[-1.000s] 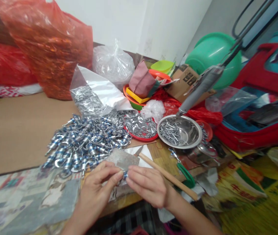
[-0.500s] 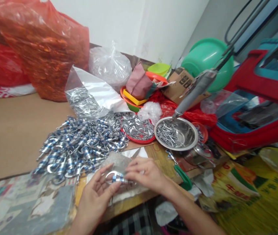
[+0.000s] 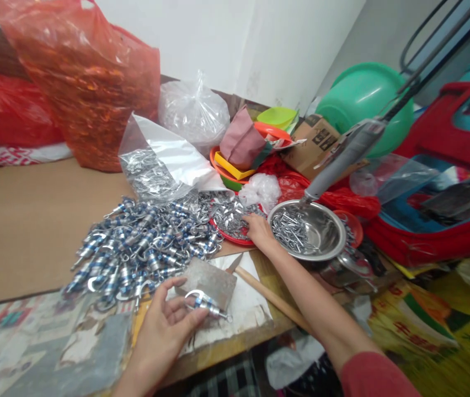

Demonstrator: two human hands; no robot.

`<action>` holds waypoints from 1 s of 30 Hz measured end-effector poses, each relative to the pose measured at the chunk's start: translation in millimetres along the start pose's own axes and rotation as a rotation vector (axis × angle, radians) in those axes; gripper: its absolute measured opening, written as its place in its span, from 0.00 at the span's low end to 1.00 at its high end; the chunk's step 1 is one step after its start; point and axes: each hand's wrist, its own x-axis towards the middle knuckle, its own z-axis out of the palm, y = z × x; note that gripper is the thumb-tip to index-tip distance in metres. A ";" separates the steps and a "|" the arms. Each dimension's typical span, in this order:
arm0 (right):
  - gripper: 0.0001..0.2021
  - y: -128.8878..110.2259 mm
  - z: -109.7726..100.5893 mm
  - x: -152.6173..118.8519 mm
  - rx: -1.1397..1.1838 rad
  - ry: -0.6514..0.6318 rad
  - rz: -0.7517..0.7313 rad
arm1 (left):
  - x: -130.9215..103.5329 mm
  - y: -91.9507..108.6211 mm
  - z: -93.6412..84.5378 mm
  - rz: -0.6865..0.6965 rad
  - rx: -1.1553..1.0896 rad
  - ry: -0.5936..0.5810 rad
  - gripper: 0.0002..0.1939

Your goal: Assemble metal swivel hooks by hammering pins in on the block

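Note:
My left hand (image 3: 172,322) grips a small metal hook fitting (image 3: 205,304) between thumb and fingers; it has a silver body with blue bands, a curved hook and a small ring at one end. Beneath it lies a flat metal block (image 3: 214,275) on white paper. My right hand (image 3: 258,230) reaches over the red tray (image 3: 230,238), its fingers bent down at the small shiny metal pieces (image 3: 230,215). Whatever those fingertips pinch is too small to make out. Left of the tray spreads a heap of similar hook fittings (image 3: 135,248).
A steel bowl (image 3: 326,256) of metal pins stands right of the tray, under a grey-handled tool (image 3: 342,160). A wooden handle (image 3: 272,295) lies beneath my right forearm. Behind are a clear bag (image 3: 148,168) of metal pieces, an orange bag (image 3: 94,99) and a green basin (image 3: 367,105).
My right hand has left the hook fitting and moved forward to the red tray. My left hand keeps hold of the fitting. The view has shifted slightly.

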 end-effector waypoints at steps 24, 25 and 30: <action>0.13 -76.5 -4.6 -145.2 0.369 0.223 -0.752 | 0.8 -2.7 -1.3 0.027 -0.052 -0.047 0.28; 0.14 -76.4 -4.8 -148.2 0.373 0.218 -0.728 | 1.1 -3.0 -1.7 0.030 -0.051 -0.052 0.28; 0.17 -54.1 -0.3 -154.4 0.499 0.282 -0.505 | 0.4 -3.0 -2.1 0.020 -0.051 -0.047 0.27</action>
